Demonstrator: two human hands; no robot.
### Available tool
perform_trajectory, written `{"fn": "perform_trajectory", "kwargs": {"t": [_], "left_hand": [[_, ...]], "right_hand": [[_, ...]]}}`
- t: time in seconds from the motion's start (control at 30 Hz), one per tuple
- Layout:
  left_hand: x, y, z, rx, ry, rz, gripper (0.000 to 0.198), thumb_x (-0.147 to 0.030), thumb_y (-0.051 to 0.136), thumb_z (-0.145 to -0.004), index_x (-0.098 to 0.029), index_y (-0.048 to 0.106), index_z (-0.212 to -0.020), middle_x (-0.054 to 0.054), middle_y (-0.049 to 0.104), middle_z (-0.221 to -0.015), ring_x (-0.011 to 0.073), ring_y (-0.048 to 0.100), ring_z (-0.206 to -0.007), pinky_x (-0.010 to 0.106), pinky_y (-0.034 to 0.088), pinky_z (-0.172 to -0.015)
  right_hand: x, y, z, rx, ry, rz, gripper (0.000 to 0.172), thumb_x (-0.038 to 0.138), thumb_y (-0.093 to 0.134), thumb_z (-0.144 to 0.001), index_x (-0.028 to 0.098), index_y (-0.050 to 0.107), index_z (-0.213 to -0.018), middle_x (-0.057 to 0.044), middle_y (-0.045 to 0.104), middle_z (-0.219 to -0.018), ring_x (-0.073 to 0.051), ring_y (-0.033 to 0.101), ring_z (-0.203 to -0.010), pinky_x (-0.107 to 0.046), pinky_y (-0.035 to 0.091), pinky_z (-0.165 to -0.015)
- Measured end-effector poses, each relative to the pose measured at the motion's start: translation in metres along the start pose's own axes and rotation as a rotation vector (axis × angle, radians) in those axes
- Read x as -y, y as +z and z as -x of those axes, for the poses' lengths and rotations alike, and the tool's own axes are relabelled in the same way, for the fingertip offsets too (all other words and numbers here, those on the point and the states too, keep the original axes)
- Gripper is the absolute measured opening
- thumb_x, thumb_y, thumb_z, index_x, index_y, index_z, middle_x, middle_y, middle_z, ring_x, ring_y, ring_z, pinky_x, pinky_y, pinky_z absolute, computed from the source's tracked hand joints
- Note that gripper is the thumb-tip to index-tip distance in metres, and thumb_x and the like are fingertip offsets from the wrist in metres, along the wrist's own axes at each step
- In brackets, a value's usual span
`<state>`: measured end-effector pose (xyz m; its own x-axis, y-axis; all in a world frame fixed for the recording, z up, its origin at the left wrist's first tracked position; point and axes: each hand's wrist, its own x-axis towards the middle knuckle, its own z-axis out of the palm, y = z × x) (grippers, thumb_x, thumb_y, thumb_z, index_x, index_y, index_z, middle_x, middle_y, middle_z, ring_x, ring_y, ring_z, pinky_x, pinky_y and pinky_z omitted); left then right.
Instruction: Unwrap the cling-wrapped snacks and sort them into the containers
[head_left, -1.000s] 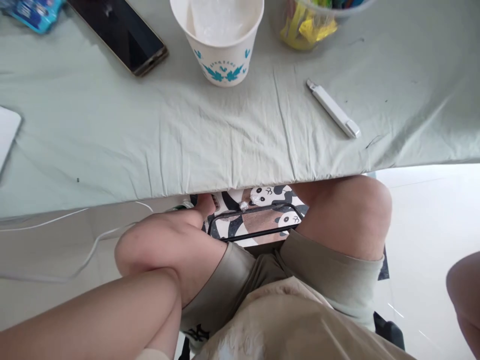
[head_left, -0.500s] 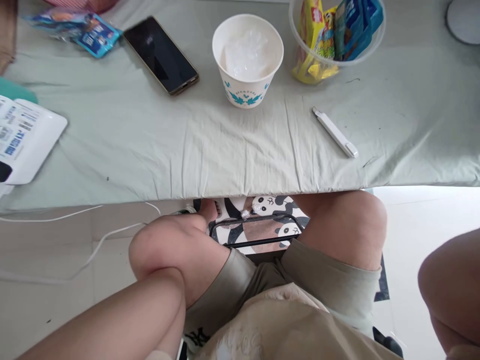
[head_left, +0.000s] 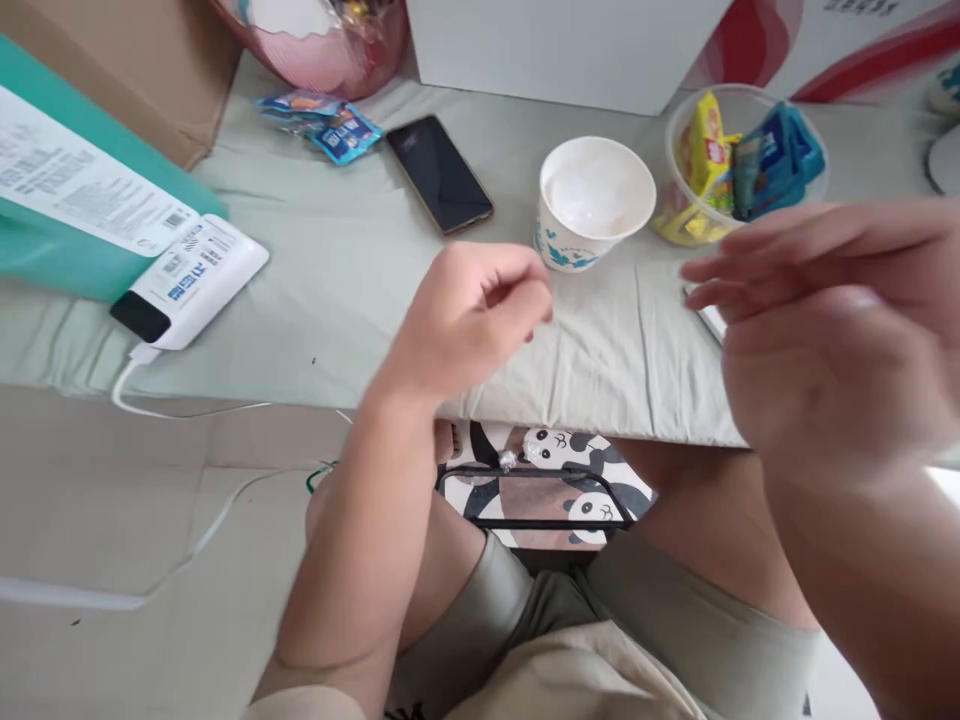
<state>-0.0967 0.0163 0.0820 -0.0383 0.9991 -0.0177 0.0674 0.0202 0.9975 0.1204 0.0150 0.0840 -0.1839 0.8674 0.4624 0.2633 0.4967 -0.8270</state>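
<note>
Over the front part of the cloth-covered table, my left hand (head_left: pixel 480 310) is in the air with its fingers curled in, and nothing shows in it. Just beyond it stands a white paper cup (head_left: pixel 574 255) with blue leaf prints and clear plastic film inside. Toward the right, my right hand (head_left: pixel 832 330) is raised and smeared by motion, its fingers stretched out and apparently holding nothing. Beneath it, mostly hidden, lies a slim white cutter (head_left: pixel 711 318). Behind that hand is a clear round tub (head_left: pixel 671 165) of yellow and blue snack packets.
A dark phone (head_left: pixel 441 175) lies left of the cup, near blue packets (head_left: pixel 345 135). A white power bank (head_left: pixel 217 285) with a cable and a green box (head_left: pixel 90 190) are at left. A pink basket (head_left: pixel 300 50) and a white box (head_left: pixel 540 50) stand at the back.
Both my hands have come up from beside my legs to above the table. The view has tilted up and shifted left, so the boxes and basket at the back show more.
</note>
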Motion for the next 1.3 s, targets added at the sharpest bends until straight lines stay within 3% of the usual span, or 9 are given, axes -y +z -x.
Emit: {"fn": "perform_trajectory", "kwargs": {"t": [0.2, 0.5, 0.63, 0.73, 0.87, 1.03, 1.13, 1.2, 1.3], "left_hand": [[0.062, -0.001, -0.032, -0.453, -0.004, 0.314, 0.038, -0.017, 0.052, -0.087, -0.020, 0.031, -0.056, -0.003, 0.028, -0.056, 0.0094, 0.027, -0.050, 0.028, 0.020, -0.048], [0.068, -0.031, -0.049, -0.622, -0.018, 0.506, 0.041, -0.019, 0.050, -0.089, -0.019, 0.021, -0.061, -0.002, 0.017, -0.061, 0.0102, 0.016, -0.053, 0.031, 0.015, -0.049], [0.064, -0.040, -0.049, -0.633, -0.032, 0.526, 0.045, -0.024, 0.051, -0.091, -0.019, 0.020, -0.060, -0.001, 0.016, -0.060, 0.0112, 0.015, -0.053, 0.032, 0.016, -0.050], [0.061, -0.044, -0.046, -0.633, -0.057, 0.507, 0.048, -0.031, 0.051, -0.095, -0.020, 0.019, -0.060, -0.001, 0.016, -0.060, 0.0114, 0.016, -0.053, 0.032, 0.018, -0.049], [0.059, -0.049, -0.040, -0.654, -0.055, 0.493, 0.048, -0.033, 0.050, -0.095, -0.020, 0.021, -0.060, -0.001, 0.018, -0.060, 0.0115, 0.017, -0.052, 0.033, 0.018, -0.048], [0.056, -0.051, -0.034, -0.719, 0.034, 0.574, 0.041, -0.018, 0.050, -0.088, -0.021, 0.022, -0.058, -0.001, 0.017, -0.062, 0.0114, 0.014, -0.052, 0.033, 0.014, -0.048], [0.055, -0.049, -0.035, -0.812, 0.091, 0.573, 0.038, -0.013, 0.048, -0.086, -0.021, 0.023, -0.058, -0.001, 0.019, -0.062, 0.0119, 0.018, -0.053, 0.031, 0.018, -0.048], [0.056, -0.045, -0.035, -0.865, 0.144, 0.495, 0.036, -0.011, 0.051, -0.087, -0.022, 0.031, -0.059, -0.001, 0.027, -0.064, 0.0126, 0.030, -0.057, 0.028, 0.030, -0.053], [0.059, -0.035, -0.034, -0.632, 0.192, 0.425, 0.010, -0.018, 0.064, -0.087, -0.023, 0.058, -0.080, 0.001, 0.056, -0.085, 0.0141, 0.056, -0.084, 0.027, 0.047, -0.077]], "right_hand": [[-0.046, 0.095, -0.054, 0.282, -0.016, -0.063, 0.012, 0.022, 0.063, -0.095, 0.027, 0.064, -0.106, -0.002, 0.071, -0.110, -0.019, 0.070, -0.106, -0.037, 0.059, -0.090], [-0.095, 0.277, -0.195, 0.477, -0.230, 0.456, 0.034, 0.016, 0.066, -0.085, 0.033, 0.055, -0.112, -0.001, 0.063, -0.130, -0.024, 0.060, -0.122, -0.043, 0.056, -0.105], [-0.116, 0.345, -0.224, 0.522, -0.287, 0.495, 0.037, 0.008, 0.065, -0.082, 0.032, 0.056, -0.109, 0.000, 0.062, -0.130, -0.032, 0.063, -0.125, -0.055, 0.055, -0.107], [-0.138, 0.375, -0.230, 0.420, -0.249, 0.428, 0.036, 0.004, 0.068, -0.081, 0.031, 0.059, -0.103, -0.001, 0.067, -0.119, -0.035, 0.062, -0.126, -0.059, 0.054, -0.110], [-0.131, 0.364, -0.223, 0.457, -0.197, 0.524, 0.024, 0.006, 0.060, -0.088, 0.027, 0.065, -0.100, 0.000, 0.067, -0.103, -0.032, 0.059, -0.129, -0.056, 0.054, -0.110], [-0.061, 0.308, -0.208, 0.521, -0.031, 0.696, 0.036, 0.002, 0.055, -0.093, 0.030, 0.063, -0.113, 0.009, 0.068, -0.115, -0.019, 0.054, -0.130, -0.049, 0.049, -0.119], [-0.034, 0.256, -0.184, 0.458, 0.147, 0.564, 0.042, -0.012, 0.054, -0.087, 0.026, 0.058, -0.104, 0.012, 0.066, -0.110, -0.006, 0.056, -0.102, -0.026, 0.052, -0.107], [-0.033, 0.209, -0.151, 0.306, -0.087, 0.262, 0.022, 0.008, 0.047, -0.101, 0.025, 0.060, -0.106, 0.006, 0.065, -0.099, -0.008, 0.057, -0.093, -0.026, 0.054, -0.097], [-0.047, 0.135, -0.085, 0.200, -0.006, -0.004, 0.006, 0.026, 0.058, -0.098, 0.025, 0.064, -0.100, 0.002, 0.064, -0.088, -0.015, 0.063, -0.085, -0.031, 0.056, -0.080]]}}
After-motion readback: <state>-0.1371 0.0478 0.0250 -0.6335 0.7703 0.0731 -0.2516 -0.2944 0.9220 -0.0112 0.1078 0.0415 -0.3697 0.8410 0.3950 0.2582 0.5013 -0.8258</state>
